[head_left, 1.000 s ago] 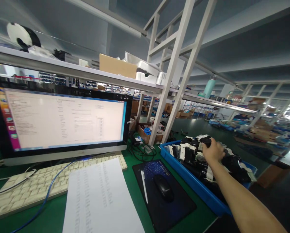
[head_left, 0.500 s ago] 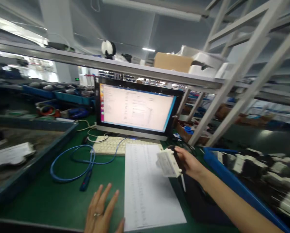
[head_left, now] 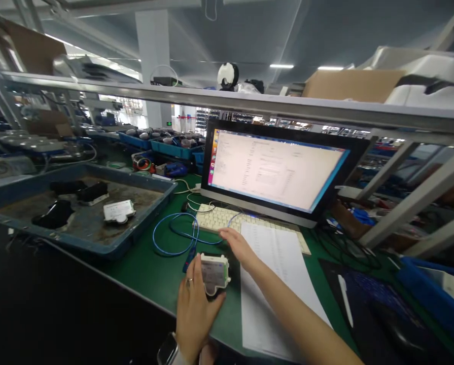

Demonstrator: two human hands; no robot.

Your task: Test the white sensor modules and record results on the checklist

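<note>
My left hand [head_left: 194, 304] is closed on a small white-edged electronic module [head_left: 214, 274], fingers along its left side and thumb at its lower edge. The module has a greyish face and a strip of green at its right; it is low over the green bench. Just beyond my left fingertips lies the dark blue end piece [head_left: 187, 262] of a looped blue cable [head_left: 154, 235]. My right hand [head_left: 240, 247] is over the bench between the cable and the paper sheet [head_left: 276, 284]. Its visible fingers stretch leftward with nothing seen in them; some are hidden.
A beige keyboard [head_left: 211, 217] sits before a lit monitor [head_left: 268, 172]. On the left, a grey-blue tray [head_left: 112, 248] holds a white-labelled module [head_left: 118, 210] and several dark ones. A pen [head_left: 345, 300], mouse [head_left: 397, 324] and blue bin [head_left: 413, 274] are at right. A shelf [head_left: 249, 101] runs overhead.
The view has swung left. The module has passed from my right hand to my left, which was spread over the bench. My right hand has moved left across the paper.
</note>
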